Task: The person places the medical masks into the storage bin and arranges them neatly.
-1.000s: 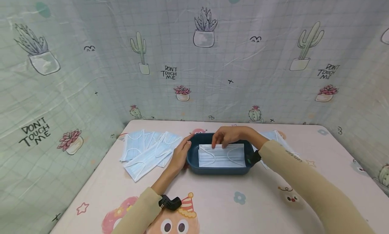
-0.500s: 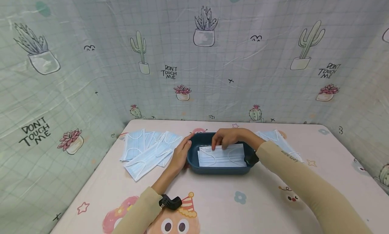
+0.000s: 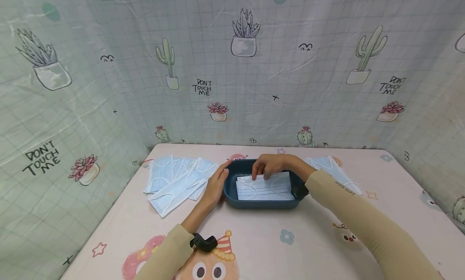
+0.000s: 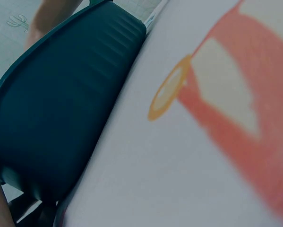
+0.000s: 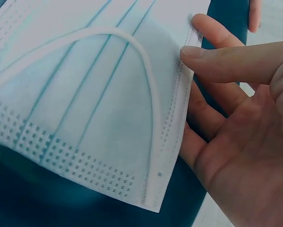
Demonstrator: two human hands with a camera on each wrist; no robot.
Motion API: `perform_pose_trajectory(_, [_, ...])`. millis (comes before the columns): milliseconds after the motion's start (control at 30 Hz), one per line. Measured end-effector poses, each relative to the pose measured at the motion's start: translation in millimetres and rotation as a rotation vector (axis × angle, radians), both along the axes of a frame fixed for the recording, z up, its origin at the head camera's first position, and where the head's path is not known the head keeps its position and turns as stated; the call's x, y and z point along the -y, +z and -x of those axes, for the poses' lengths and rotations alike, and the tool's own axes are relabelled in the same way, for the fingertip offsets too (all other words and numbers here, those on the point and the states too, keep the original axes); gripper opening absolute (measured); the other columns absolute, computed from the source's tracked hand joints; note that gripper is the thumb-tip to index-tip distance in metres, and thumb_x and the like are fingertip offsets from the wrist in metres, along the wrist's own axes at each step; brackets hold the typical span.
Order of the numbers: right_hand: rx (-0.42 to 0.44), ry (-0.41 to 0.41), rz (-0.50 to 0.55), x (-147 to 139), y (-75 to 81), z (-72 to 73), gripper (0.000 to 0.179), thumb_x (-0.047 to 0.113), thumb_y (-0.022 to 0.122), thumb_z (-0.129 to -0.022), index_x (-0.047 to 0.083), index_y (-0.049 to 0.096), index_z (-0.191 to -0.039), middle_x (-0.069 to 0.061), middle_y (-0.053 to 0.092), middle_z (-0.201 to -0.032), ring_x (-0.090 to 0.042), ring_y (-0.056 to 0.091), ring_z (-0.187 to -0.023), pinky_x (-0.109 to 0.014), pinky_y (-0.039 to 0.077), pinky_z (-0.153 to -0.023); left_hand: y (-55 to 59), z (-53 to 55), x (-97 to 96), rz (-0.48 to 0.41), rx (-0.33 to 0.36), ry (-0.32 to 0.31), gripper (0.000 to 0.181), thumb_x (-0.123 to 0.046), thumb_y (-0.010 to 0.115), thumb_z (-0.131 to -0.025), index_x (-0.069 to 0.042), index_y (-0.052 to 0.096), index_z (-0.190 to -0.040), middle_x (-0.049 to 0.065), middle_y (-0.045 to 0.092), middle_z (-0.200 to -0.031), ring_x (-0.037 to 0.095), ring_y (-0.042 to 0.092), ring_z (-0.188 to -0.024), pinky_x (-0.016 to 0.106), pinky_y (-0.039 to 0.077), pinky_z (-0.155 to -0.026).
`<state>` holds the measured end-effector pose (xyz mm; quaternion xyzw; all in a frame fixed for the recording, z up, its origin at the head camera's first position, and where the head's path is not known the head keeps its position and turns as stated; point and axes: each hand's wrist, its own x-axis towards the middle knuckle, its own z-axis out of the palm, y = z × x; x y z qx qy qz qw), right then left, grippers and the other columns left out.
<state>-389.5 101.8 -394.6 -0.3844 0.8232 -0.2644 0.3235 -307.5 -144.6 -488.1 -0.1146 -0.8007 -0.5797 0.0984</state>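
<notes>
In the head view a dark blue-green plastic basin (image 3: 261,204) stands mid-table with light blue face masks inside. My left hand (image 3: 215,185) holds its left end, thumb by the rim. My right hand (image 3: 270,165) reaches into the basin from the right. Between thumb and fingers it pinches the far edge of the top face mask (image 3: 265,189). The right wrist view shows that mask (image 5: 98,94) close up, pleats and a white ear loop facing up, thumb on its edge. In the left wrist view the basin's outer wall (image 4: 61,94) hides most of my left hand.
Several loose face masks (image 3: 181,181) overlap on the table left of the basin. More masks (image 3: 332,169) lie at the right, partly behind my right forearm. A printed pink cloth (image 3: 261,239) covers the table, and a patterned curtain (image 3: 232,82) hangs behind it.
The right hand and the pinched mask shift slightly; the edge of another mask now shows beneath it at the left. The left hand and the basin stay put.
</notes>
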Motion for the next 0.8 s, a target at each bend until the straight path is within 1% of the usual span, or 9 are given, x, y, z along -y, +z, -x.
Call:
perform_pose_trajectory(233, [-0.021, 0.014, -0.018, 2.4, -1.3, -1.8, 0.036, -0.018, 0.063, -0.08, 0.0, 0.074, -0.108, -0.007, 0.066, -0.1, -0.014, 0.054, -0.086, -0.024, 0.044, -0.073, 0.3, -0.2, -0.2, 0.005, -0.005, 0.003, 0.045, -0.032, 0.043, -0.111, -0.021, 0.052, -0.153, 0.002, 0.051, -0.159, 0.028, 0.041, -0.152, 0.054, 0.028, -0.127])
perform_pose_trajectory(333, [-0.016, 0.001, -0.053, 3.1, -0.8, -3.1, 0.031, -0.016, 0.064, -0.082, 0.0, 0.074, -0.106, -0.005, 0.06, -0.091, -0.013, 0.052, -0.081, -0.024, 0.041, -0.068, 0.4, -0.3, -0.2, 0.008, -0.008, 0.004, 0.045, -0.031, 0.043, -0.111, -0.02, 0.051, -0.154, 0.002, 0.051, -0.159, 0.029, 0.041, -0.152, 0.054, 0.027, -0.127])
perform_pose_trajectory(400, [-0.015, -0.009, -0.08, 3.1, -0.8, -3.8, 0.028, -0.015, 0.064, -0.083, 0.0, 0.074, -0.105, -0.004, 0.058, -0.089, -0.013, 0.051, -0.079, -0.024, 0.04, -0.067, -0.2, -0.1, 0.1, 0.008, -0.004, 0.001, 0.045, -0.032, 0.043, -0.111, -0.02, 0.051, -0.154, 0.002, 0.051, -0.159, 0.029, 0.041, -0.152, 0.054, 0.027, -0.127])
perform_pose_trajectory(467, [-0.01, -0.018, -0.099, 2.9, -1.6, -3.6, 0.027, -0.015, 0.064, -0.084, 0.0, 0.074, -0.104, -0.004, 0.058, -0.088, -0.013, 0.051, -0.08, -0.024, 0.041, -0.067, -1.1, 0.2, 0.3, 0.009, 0.002, -0.002, 0.045, -0.032, 0.043, -0.111, -0.021, 0.051, -0.154, 0.004, 0.05, -0.159, 0.03, 0.041, -0.152, 0.055, 0.028, -0.126])
perform_pose_trajectory(533, [-0.012, -0.02, -0.105, 2.7, -2.4, -2.9, 0.028, -0.015, 0.064, -0.084, 0.0, 0.073, -0.105, -0.005, 0.061, -0.092, -0.013, 0.052, -0.082, -0.024, 0.043, -0.071, -1.7, 0.4, 0.6, 0.014, 0.007, -0.004, 0.045, -0.034, 0.043, -0.111, -0.023, 0.051, -0.154, 0.004, 0.049, -0.16, 0.03, 0.041, -0.152, 0.056, 0.029, -0.126])
perform_pose_trajectory(633, [-0.013, -0.027, -0.107, 2.4, -2.2, -1.5, 0.028, -0.015, 0.065, -0.084, 0.001, 0.073, -0.106, -0.006, 0.061, -0.094, -0.014, 0.053, -0.084, -0.024, 0.044, -0.073, -1.4, 0.5, 1.0, 0.024, 0.004, 0.0, 0.045, -0.035, 0.043, -0.111, -0.024, 0.051, -0.154, 0.003, 0.05, -0.16, 0.03, 0.042, -0.152, 0.055, 0.03, -0.126])
perform_pose_trajectory(800, [-0.012, -0.044, -0.121, 1.6, 2.8, -0.3, 0.03, -0.016, 0.063, -0.085, 0.003, 0.074, -0.106, -0.006, 0.06, -0.093, -0.014, 0.053, -0.083, -0.024, 0.043, -0.069, -0.5, 0.4, 1.5, 0.034, -0.019, 0.008, 0.045, -0.034, 0.043, -0.111, -0.021, 0.052, -0.153, 0.001, 0.052, -0.158, 0.027, 0.043, -0.151, 0.053, 0.03, -0.126])
